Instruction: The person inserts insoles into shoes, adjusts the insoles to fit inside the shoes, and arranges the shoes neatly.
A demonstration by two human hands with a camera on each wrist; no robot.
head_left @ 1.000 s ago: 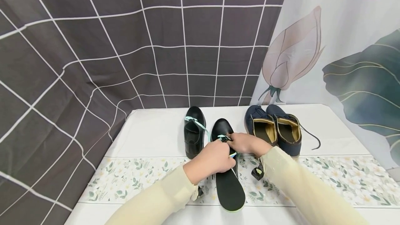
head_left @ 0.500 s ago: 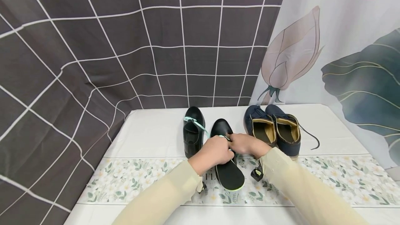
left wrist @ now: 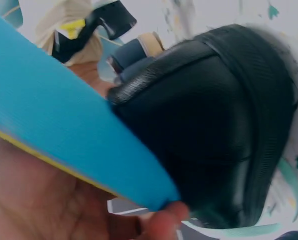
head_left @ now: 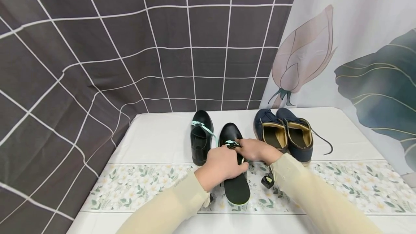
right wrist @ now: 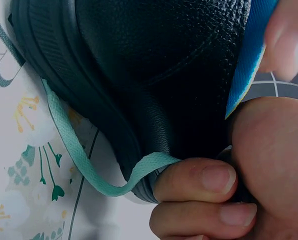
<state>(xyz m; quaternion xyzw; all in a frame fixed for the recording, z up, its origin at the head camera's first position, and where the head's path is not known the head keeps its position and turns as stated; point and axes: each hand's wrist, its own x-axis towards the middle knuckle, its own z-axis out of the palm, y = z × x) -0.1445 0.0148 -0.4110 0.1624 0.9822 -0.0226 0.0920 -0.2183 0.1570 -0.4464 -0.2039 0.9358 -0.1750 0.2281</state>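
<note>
In the head view a black shoe (head_left: 230, 133) with mint laces (head_left: 231, 143) points away from me. My left hand (head_left: 225, 163) holds an insole (head_left: 237, 190), black on top, its front part reaching into the shoe opening. The left wrist view shows the insole's blue underside (left wrist: 74, 115) slanting against the shoe's black heel (left wrist: 204, 115), with left fingers along its edge. My right hand (head_left: 255, 150) grips the shoe near its laces; in the right wrist view its fingers curl at the shoe's upper beside a mint lace (right wrist: 109, 187). The insole's front end is hidden.
A second black shoe (head_left: 201, 138) with a mint lace stands just left. Navy shoes (head_left: 271, 129) with tan linings stand at the right, one lace trailing. All rest on a white cloth with a floral band (head_left: 146, 187). A grey grid curtain (head_left: 162, 64) hangs behind.
The insole has slid forward towards the shoe's toe and now lies straighter, its rear end slightly further left. My left hand's thumb now stretches across it. The right hand has hardly moved.
</note>
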